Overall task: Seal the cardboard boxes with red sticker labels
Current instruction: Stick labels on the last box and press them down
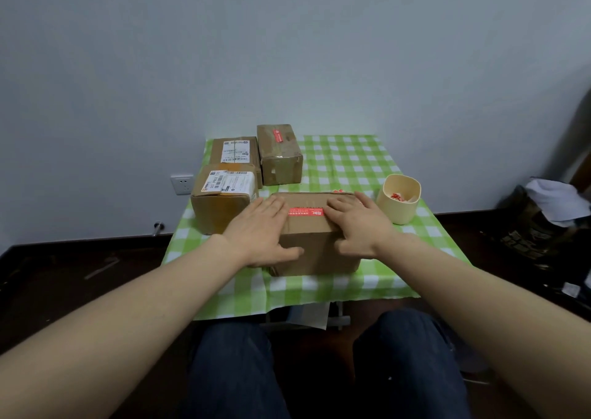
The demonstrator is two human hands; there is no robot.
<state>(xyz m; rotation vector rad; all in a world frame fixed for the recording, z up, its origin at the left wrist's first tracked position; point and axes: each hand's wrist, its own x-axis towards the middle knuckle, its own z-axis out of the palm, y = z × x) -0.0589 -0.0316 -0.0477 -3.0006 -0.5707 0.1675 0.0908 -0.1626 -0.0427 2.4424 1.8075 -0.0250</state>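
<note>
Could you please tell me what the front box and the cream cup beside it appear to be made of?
Front box: corrugated cardboard, judging by its matte brown, creased faces. Cream cup: probably plastic, going by its smooth, uniform, rounded-square wall, though glazed ceramic cannot be excluded.

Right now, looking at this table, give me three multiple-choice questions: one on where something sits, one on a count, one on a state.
1. Where is the cream cup relative to the front box?
A. To its right
B. On top of it
C. To its left

2. How many cardboard boxes are on the table?
A. Two
B. Four
C. Six

3. What are the hands doing?
A. Lifting the cup
B. Resting in the lap
C. Lying flat on the front box

Answers: 1 A, the cup stands by the box's right end. 2 B, three at the back left plus the front one. 3 C, left hand and right hand flank the red sticker.
</note>
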